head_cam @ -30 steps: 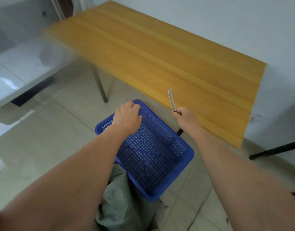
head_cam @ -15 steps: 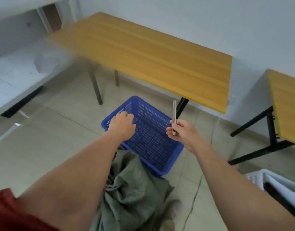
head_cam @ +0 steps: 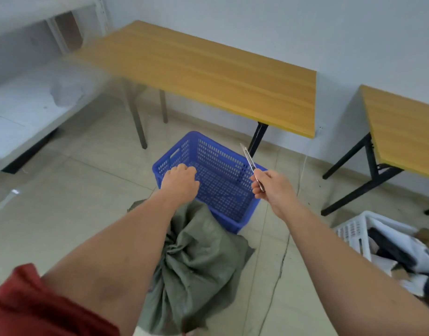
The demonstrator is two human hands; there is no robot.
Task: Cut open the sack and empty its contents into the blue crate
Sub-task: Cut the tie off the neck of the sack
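Sack [head_cam: 196,270], grey-green woven, lies slumped on the floor [head_cam: 63,202] right at the feet, neck bunched and apparently tied; no cut visible in it. Its far edge touches the near wall of the crate [head_cam: 216,170].

Left hand [head_cam: 180,181] is curled into a fist on the crate's near-left rim, clamped on it. Right hand [head_cam: 273,185] hovers over the crate's right rim, fingers pinched on a slim knife [head_cam: 251,166], blade tilted up and away from the body; whether the blade is extended is hard to read at this blur.

Change over the last second: the crate sat angled and close under the table [head_cam: 208,69]; it now stands squarer and clear of the table edge, just beyond the sack. The view has also swung right and widened. Judgement: the left hand has been dragging the crate into pouring position, so set-up looks nearly finished and cutting has not begun. The crate is empty, mesh floor bare.

Beyond the crate: pale tiled floor with a crack running toward the body on the crate's right. The table, wood-topped on dark metal legs, stands behind the crate against a plain white wall. A second table [head_cam: 402,127] is right of the crate; below it a white basket [head_cam: 349,231] of dark and pale items. A grey shelf unit [head_cam: 22,110] is far left of the crate.
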